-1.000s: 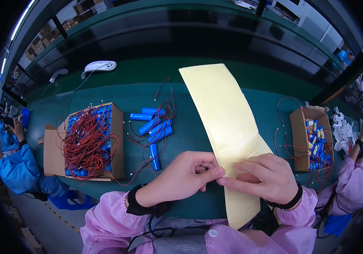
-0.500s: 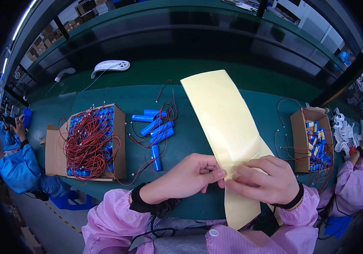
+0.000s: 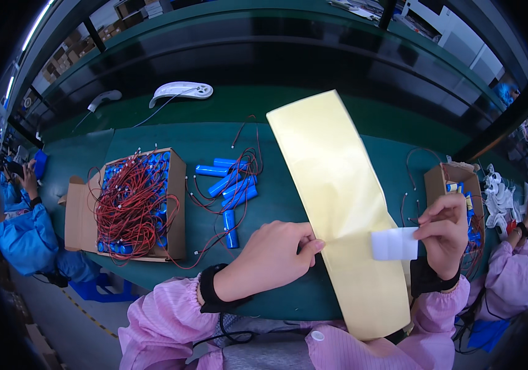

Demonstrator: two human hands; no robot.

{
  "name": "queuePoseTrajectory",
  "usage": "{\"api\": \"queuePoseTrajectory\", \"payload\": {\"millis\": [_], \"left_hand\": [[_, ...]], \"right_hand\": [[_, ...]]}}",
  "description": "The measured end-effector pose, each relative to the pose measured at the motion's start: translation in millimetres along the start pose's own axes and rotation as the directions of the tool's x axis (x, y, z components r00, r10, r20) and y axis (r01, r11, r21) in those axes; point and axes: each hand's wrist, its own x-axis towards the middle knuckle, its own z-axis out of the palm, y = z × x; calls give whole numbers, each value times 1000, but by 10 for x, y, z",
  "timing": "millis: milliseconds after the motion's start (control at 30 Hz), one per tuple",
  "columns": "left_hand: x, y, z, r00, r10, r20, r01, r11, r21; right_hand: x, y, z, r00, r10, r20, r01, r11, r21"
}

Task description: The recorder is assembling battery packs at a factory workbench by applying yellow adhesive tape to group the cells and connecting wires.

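A long, pale yellow paper strip [image 3: 332,166] slants across the middle of the view, its lower end close to my body. My left hand [image 3: 273,259] pinches its left edge between thumb and fingers. At the strip's right side, my right hand [image 3: 449,237] pinches a small white rectangular piece [image 3: 396,244] by one end. The other end of that piece lies over the yellow strip; whether it still sticks there I cannot tell. Left of the strip lie several blue cylindrical batteries [image 3: 230,228] with red and black wires.
An open cardboard box [image 3: 178,213] of wired batteries stands left; another box [image 3: 434,203] holds batteries with yellow pieces at right. White plastic parts [image 3: 499,197] lie beyond it. A white handheld device [image 3: 184,90] rests at the back. Co-workers sit on both sides.
My right hand has moved right and up from the strip, now with the white piece in its fingers. The left hand keeps its hold on the strip's edge.
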Motion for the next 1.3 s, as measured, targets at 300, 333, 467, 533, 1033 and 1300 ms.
{"api": "queuePoseTrajectory", "payload": {"millis": [300, 333, 467, 533, 1033, 1300], "left_hand": [[40, -58, 68, 999, -26, 39, 21, 994, 112], [39, -90, 96, 1000, -2, 25, -1, 990, 144], [16, -155, 210, 999, 41, 11, -42, 941, 337], [5, -142, 266, 996, 69, 47, -84, 844, 530], [-199, -2, 1049, 921, 277, 275, -390, 627, 675], [-155, 34, 1070, 932, 192, 306, -353, 667, 656]], "right_hand": [[30, 148, -95, 991, 75, -108, -69, 996, 63], [47, 130, -94, 992, 75, -98, -72, 997, 33], [124, -142, 86, 984, 105, 147, -83, 986, -145], [114, -256, 267, 943, 43, 329, 11, 987, -160], [160, -283, 671, 782, 14, 623, 98, 985, -145], [167, -185, 697, 773, 71, 630, 48, 984, -170]]}}
